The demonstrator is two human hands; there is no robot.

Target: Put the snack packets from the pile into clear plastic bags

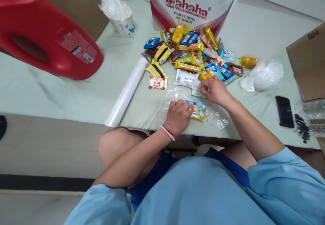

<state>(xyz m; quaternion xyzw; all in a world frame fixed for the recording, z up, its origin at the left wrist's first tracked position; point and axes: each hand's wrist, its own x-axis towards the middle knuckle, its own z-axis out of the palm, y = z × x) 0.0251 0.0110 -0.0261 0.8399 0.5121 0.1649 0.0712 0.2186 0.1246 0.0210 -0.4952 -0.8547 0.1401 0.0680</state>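
Observation:
My left hand (179, 116), with a bead bracelet at the wrist, is closed on the left end of a blue snack packet (197, 108). That packet lies over a yellowish packet (199, 117), on a spread piece of clear plastic film (215, 118). Beyond it, my right hand (215, 90) has its fingers pinched together at the edge of a pale green snack packet (197, 93). A white snack packet (187, 79) touches that one from behind. Left of them lies a cream and red wrapped snack (157, 83). Several colourful wrapped snacks (189, 58) form a pile behind my hands.
A white film roll (128, 91) lies left of the pile. A red jug (48, 35) and a paper cup (122, 20) stand farther left. A Wahaha carton (190, 6) backs the pile. Crumpled plastic (265, 74), a phone (284, 111) and a brown box (309, 62) are at right.

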